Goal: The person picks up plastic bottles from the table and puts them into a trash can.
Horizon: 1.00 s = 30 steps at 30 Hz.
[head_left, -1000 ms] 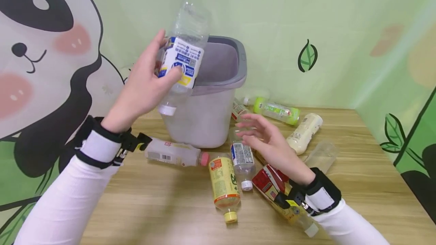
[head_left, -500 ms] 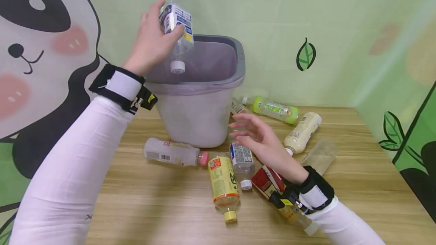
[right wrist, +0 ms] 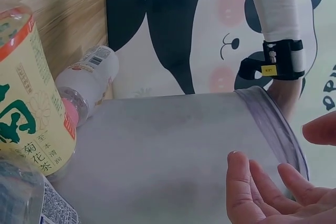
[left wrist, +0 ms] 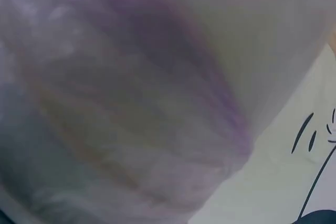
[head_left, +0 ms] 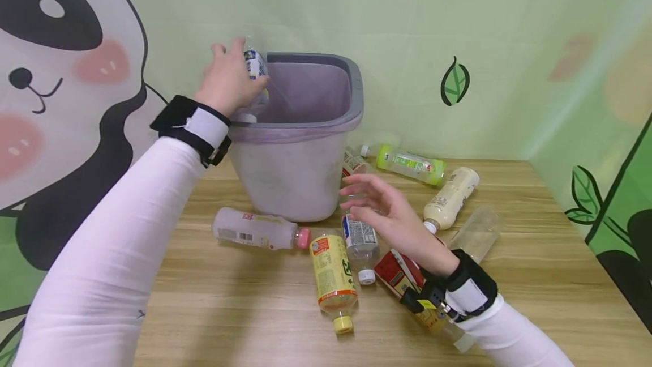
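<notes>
In the head view my left hand (head_left: 226, 77) is at the left of the bin's mouth. It grips a clear plastic bottle (head_left: 257, 64) with a blue and white label, cap end down and partly hidden by the hand. The grey bin (head_left: 292, 169) has a dark rim and a pale purple liner. My right hand (head_left: 389, 217) hovers over the bottles right of the bin, fingers loosely bent and holding nothing. Under it lies a clear water bottle (head_left: 363, 251) with a white cap. Blurred liner and bin wall fill most of the left wrist view.
On the wooden table (head_left: 204, 310) lie a pink-capped bottle (head_left: 254, 230), a yellow-labelled tea bottle (head_left: 333, 276), a green-labelled bottle (head_left: 410, 166), a cream bottle (head_left: 450, 200), a clear container (head_left: 476, 235) and a red-and-yellow package (head_left: 402, 273). A printed backdrop stands behind.
My left hand has carried the clear bottle from in front of the bin, up over its rim, then down and left into its mouth. The right hand has hardly moved.
</notes>
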Tool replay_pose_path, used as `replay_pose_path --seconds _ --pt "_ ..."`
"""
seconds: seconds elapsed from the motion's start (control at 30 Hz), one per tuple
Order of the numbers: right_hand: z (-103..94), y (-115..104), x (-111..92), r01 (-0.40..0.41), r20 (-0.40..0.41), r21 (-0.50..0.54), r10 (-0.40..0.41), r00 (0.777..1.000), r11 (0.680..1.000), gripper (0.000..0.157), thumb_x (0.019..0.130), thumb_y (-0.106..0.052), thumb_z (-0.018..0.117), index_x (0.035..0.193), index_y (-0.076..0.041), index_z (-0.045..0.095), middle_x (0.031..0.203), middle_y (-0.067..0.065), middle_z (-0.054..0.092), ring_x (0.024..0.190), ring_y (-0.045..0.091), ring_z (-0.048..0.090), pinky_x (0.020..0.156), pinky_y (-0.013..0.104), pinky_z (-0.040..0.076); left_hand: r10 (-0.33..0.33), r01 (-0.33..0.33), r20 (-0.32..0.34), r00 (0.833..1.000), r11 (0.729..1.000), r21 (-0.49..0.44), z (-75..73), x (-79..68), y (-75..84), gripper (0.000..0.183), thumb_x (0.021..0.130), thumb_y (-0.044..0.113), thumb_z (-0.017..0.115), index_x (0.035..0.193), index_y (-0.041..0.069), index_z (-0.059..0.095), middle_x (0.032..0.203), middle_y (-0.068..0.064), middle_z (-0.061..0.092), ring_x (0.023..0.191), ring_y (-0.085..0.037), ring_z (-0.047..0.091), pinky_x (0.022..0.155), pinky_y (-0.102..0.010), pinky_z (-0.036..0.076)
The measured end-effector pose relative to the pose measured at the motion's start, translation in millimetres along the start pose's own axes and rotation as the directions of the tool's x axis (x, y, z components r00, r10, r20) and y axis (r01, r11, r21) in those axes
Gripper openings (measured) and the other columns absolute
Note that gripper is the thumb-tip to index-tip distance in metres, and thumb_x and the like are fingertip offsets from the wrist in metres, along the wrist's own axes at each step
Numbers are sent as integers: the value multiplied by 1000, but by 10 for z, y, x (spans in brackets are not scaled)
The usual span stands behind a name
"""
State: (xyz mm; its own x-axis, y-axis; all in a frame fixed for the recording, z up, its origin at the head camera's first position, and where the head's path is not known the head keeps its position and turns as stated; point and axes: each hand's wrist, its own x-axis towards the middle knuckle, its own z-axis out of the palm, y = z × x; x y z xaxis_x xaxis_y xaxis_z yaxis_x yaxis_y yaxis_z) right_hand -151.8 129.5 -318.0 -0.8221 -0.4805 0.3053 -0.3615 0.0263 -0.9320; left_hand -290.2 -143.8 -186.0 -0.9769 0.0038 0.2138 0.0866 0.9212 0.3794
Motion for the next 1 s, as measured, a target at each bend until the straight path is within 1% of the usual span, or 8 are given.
replay_pose_path --seconds 0.2,0.4,0.5,0.57,0.73,0.8,0.93,1.0 --pt "-18 29 -13 2 1 -15 -2 1000 1000 43 89 7 51 132 3 43 124 22 53 108 35 58 90 43 51 -7 7 0 1000 1000 -1 8 -37 -3 78 95 47 40 151 5 5 145 -31 14 104 -49 50 92 -55 45" --pt "-66 76 -40 9 -14 -40 -10 1000 999 42 88 8 52 130 2 46 123 24 55 106 35 59 89 46 50 78 -78 -71 994 997 0 0 -132 54 70 96 42 39 151 7 14 149 -25 18 108 -48 51 92 -56 44" --pt "-101 106 -57 15 -28 -92 -18 999 996 40 88 7 54 127 2 49 121 21 57 105 33 60 89 42 51 177 -174 -154 972 984 30 12 -233 98 60 96 35 43 146 6 31 144 -22 33 108 -44 53 87 -56 46" --pt "-131 128 -69 22 -40 -140 -28 999 990 38 88 6 55 126 1 50 120 19 58 104 31 61 89 37 52 251 -245 -226 941 968 56 35 -312 134 51 95 31 45 138 4 45 136 -20 45 105 -42 54 81 -55 48" --pt "-207 184 -109 41 -67 -223 -58 996 974 38 87 9 54 125 1 51 117 20 59 102 28 62 87 33 52 434 -446 -383 816 893 60 140 -545 209 31 90 19 49 113 4 63 115 -14 58 95 -34 55 74 -46 47" --pt "-239 193 -129 37 -84 -241 -58 995 970 41 86 10 53 125 -1 51 115 18 60 101 28 62 86 34 53 518 -561 -437 735 827 36 184 -644 222 26 88 14 49 106 3 65 109 -12 60 94 -31 54 76 -42 46" --pt "-305 185 -176 11 -127 -294 -50 991 956 41 86 8 54 125 -5 52 114 13 62 100 26 61 84 36 53 646 -759 -535 544 651 14 279 -847 218 19 84 4 50 93 2 67 97 -11 63 88 -27 54 76 -37 45" --pt "-329 181 -201 3 -141 -336 -53 989 942 41 86 6 56 125 -6 53 114 10 62 101 24 61 84 37 53 679 -809 -559 476 588 26 333 -949 197 18 82 2 51 90 1 67 92 -11 64 85 -27 55 75 -37 46"
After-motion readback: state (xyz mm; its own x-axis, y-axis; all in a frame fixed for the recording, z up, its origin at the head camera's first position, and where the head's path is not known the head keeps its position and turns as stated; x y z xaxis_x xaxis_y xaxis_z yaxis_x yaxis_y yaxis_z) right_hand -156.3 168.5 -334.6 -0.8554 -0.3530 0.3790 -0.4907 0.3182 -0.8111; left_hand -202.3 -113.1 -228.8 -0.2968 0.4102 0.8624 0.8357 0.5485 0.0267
